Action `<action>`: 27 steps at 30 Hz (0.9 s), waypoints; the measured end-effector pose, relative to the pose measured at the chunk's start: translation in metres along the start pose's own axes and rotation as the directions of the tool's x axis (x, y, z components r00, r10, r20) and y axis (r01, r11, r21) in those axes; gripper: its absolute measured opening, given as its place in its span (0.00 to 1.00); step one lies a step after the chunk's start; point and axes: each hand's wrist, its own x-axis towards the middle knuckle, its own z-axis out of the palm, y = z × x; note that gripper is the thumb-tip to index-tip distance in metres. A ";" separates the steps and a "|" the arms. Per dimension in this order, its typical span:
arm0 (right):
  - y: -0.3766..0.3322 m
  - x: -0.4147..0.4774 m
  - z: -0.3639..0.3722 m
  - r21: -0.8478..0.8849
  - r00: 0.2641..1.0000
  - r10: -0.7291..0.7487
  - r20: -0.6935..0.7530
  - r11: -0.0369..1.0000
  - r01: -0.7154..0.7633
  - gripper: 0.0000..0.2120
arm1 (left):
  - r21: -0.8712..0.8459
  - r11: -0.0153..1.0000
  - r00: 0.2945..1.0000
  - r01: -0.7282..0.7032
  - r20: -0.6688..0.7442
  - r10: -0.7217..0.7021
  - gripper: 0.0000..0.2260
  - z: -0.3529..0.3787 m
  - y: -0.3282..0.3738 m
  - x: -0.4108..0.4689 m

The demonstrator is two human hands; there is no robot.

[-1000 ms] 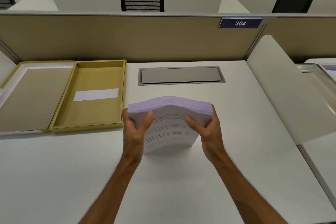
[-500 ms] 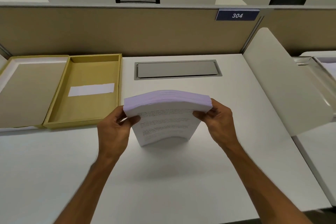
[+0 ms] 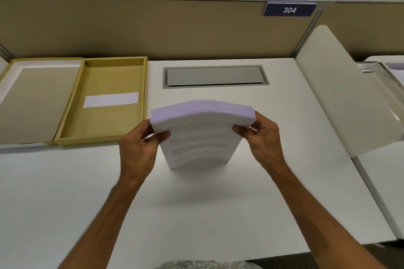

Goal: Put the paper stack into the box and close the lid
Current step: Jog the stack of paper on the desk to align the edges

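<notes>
A thick paper stack (image 3: 200, 137) stands upright on its lower edge in the middle of the white desk (image 3: 196, 203), printed side facing me, slightly bowed. My left hand (image 3: 140, 148) grips its upper left corner and my right hand (image 3: 262, 137) grips its upper right corner. The yellow box (image 3: 70, 113) lies open at the far left of the desk, with a white label on its floor. Its lid (image 3: 32, 102) lies flipped open to the left of the tray, joined to it.
A grey cable hatch (image 3: 215, 76) is set into the desk behind the stack. A beige partition (image 3: 153, 28) with a "304" sign (image 3: 289, 9) runs along the back. A white divider panel (image 3: 341, 94) bounds the right side. Chairs stand beyond the partition.
Both hands have slid from the sides of the stack up to its top corners. The stack stays standing on the desk at about the same spot.
</notes>
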 end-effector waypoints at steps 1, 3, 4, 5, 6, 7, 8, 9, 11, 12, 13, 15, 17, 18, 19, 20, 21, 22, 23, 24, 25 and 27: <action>-0.001 0.001 0.000 -0.005 1.000 -0.005 -0.006 1.000 0.005 0.18 | -0.004 1.000 1.000 0.002 -0.007 -0.002 0.18 0.001 0.001 0.000; -0.001 0.001 -0.001 0.003 1.000 -0.023 -0.016 1.000 0.023 0.18 | -0.004 1.000 1.000 -0.005 -0.014 0.005 0.18 0.001 0.003 -0.001; -0.001 0.000 -0.001 0.005 0.999 -0.029 -0.018 1.000 0.029 0.19 | 0.003 1.000 1.000 -0.013 -0.009 0.013 0.18 0.000 0.004 -0.001; 0.000 -0.001 -0.001 0.006 0.999 -0.029 -0.018 1.000 0.029 0.19 | 0.005 1.000 1.000 -0.016 0.000 0.016 0.18 0.000 0.003 0.000; 0.000 -0.003 -0.001 0.007 1.000 -0.023 -0.018 1.000 0.023 0.19 | 0.004 1.000 1.000 -0.012 0.012 0.012 0.18 0.000 0.003 -0.001; 0.000 -0.004 0.000 0.007 1.000 -0.017 -0.019 1.000 0.017 0.19 | 0.006 1.000 1.000 -0.007 0.024 0.007 0.18 -0.001 0.003 -0.001; 0.000 -0.004 0.000 0.001 1.000 -0.017 -0.019 1.000 0.017 0.19 | 0.015 1.000 0.999 -0.007 0.032 0.007 0.18 -0.001 0.004 -0.001; 0.000 -0.003 -0.001 -0.007 1.000 -0.019 -0.020 1.000 0.019 0.18 | 0.023 1.000 0.999 -0.011 0.032 0.010 0.18 -0.002 0.005 -0.001; -0.003 -0.002 -0.002 -0.013 1.000 -0.019 -0.024 1.000 0.019 0.18 | 0.025 1.000 1.000 -0.016 0.025 0.015 0.19 -0.001 0.007 -0.001; -0.004 -0.002 -0.002 -0.013 0.999 -0.024 -0.025 1.000 0.023 0.19 | 0.024 1.000 1.000 -0.017 0.025 0.017 0.20 -0.002 0.008 -0.001; -0.004 -0.002 -0.002 -0.009 0.999 -0.024 -0.024 1.000 0.024 0.19 | 0.020 1.000 1.000 -0.011 0.030 0.010 0.20 -0.002 0.008 -0.002; -0.004 -0.005 0.000 0.008 1.000 -0.003 -0.023 1.000 0.003 0.21 | -0.001 1.000 0.998 0.023 0.055 -0.023 0.20 -0.002 0.007 -0.003; -0.002 -0.008 0.001 0.027 1.000 0.000 -0.030 1.000 0.001 0.21 | -0.019 0.999 0.995 0.048 0.090 -0.046 0.21 -0.002 0.004 -0.004; -0.002 -0.010 0.002 0.042 1.000 0.003 -0.030 0.999 -0.002 0.20 | -0.040 0.997 0.992 0.063 0.115 -0.058 0.20 -0.001 0.004 -0.005; -0.002 -0.011 0.003 0.058 1.000 0.000 -0.028 0.998 0.001 0.19 | -0.083 0.993 0.987 0.079 0.145 -0.066 0.19 0.000 0.005 -0.006; -0.003 -0.012 0.006 0.076 1.000 -0.009 -0.019 0.997 0.011 0.17 | -0.149 0.984 0.983 0.094 0.172 -0.067 0.19 0.003 0.007 -0.006; -0.005 -0.012 0.010 0.101 1.000 -0.021 -0.011 0.995 0.022 0.17 | -0.231 0.968 0.983 0.099 0.177 -0.058 0.20 0.006 0.011 -0.006; -0.008 -0.012 0.015 0.138 0.999 -0.028 -0.016 0.990 0.030 0.20 | -0.317 0.943 0.986 0.097 0.158 -0.048 0.21 0.011 0.016 -0.006; -0.011 -0.012 0.020 0.184 0.999 -0.026 -0.036 0.982 0.032 0.21 | -0.396 0.913 0.990 0.096 0.134 -0.046 0.22 0.017 0.021 -0.006; -0.015 -0.011 0.026 0.221 0.997 -0.017 -0.071 0.975 0.033 0.21 | -0.457 0.884 0.992 0.098 0.111 -0.052 0.20 0.023 0.027 -0.006; -0.017 -0.011 0.031 0.246 0.994 -0.005 -0.108 0.969 0.032 0.19 | -0.500 0.860 0.994 0.103 0.090 -0.067 0.17 0.028 0.033 -0.006; -0.021 -0.008 0.039 0.257 0.987 0.025 -0.156 0.966 0.016 0.14 | -0.525 0.843 0.992 0.120 0.034 -0.120 0.16 0.036 0.040 -0.005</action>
